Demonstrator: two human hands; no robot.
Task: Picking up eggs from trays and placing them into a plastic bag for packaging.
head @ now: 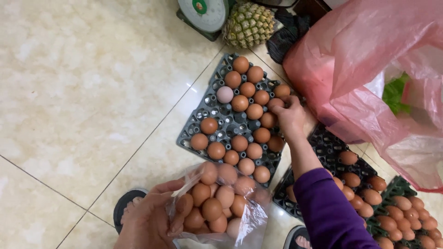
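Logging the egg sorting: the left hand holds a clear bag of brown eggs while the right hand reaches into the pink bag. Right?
Not quite. The head view shows the right hand on an egg in the dark egg tray, not in the pink bag. The left hand does hold the clear bag of brown eggs.

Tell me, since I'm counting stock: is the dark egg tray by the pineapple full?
Not full: the tray shows several empty cups among its eggs.

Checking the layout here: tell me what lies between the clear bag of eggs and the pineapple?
The dark egg tray, partly filled with brown eggs plus one pale egg, lies between the bag and pineapple, in the head view.
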